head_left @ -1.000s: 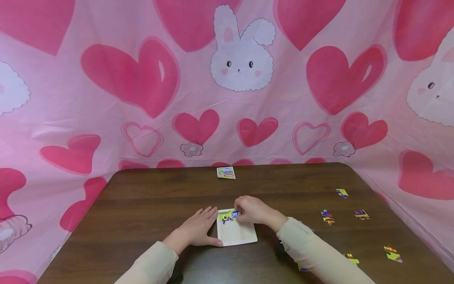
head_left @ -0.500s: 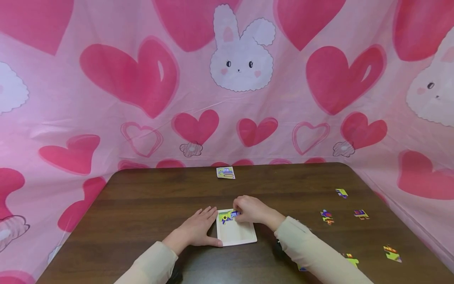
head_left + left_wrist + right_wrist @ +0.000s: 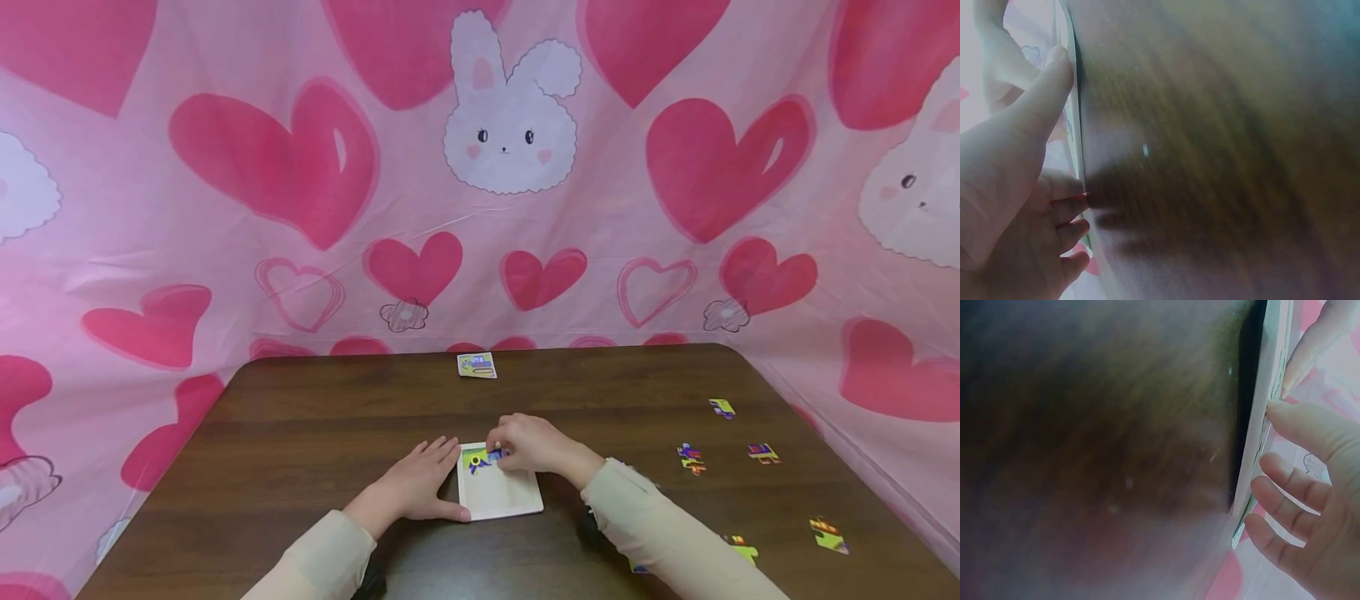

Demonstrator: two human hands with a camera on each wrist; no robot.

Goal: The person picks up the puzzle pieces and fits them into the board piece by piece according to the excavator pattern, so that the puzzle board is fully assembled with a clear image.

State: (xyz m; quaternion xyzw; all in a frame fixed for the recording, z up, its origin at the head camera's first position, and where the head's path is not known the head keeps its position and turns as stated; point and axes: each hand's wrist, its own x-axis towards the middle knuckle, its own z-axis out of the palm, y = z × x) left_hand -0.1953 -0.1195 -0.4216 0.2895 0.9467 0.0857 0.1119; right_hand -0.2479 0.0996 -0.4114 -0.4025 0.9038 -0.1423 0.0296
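Note:
A white puzzle tray (image 3: 501, 497) lies on the table, with colourful puzzle pieces (image 3: 476, 458) along its far left part. My left hand (image 3: 412, 483) rests flat beside the tray, fingers extended along its left side and thumb at its near left corner. Over the tray's far right part, my right hand (image 3: 536, 443) has thumb and index finger bent at a blue and yellow puzzle piece (image 3: 495, 456), pinching it low against the tray. Its fingers hide part of that piece. From the right wrist view, the thumb (image 3: 1291, 415) reaches the tray's surface (image 3: 1260, 419) and the other fingers are bent.
Several loose puzzle pieces (image 3: 763, 452) lie spread over the right side of the brown table (image 3: 337, 408); some are partly behind the right sleeve (image 3: 652, 517). A small picture card (image 3: 477, 365) lies near the far edge. A pink heart-print cloth (image 3: 420, 200) hangs behind.
My right hand's fingertips have shifted slightly left over the tray, covering more of the pieces there. The left hand and the tray stay in place.

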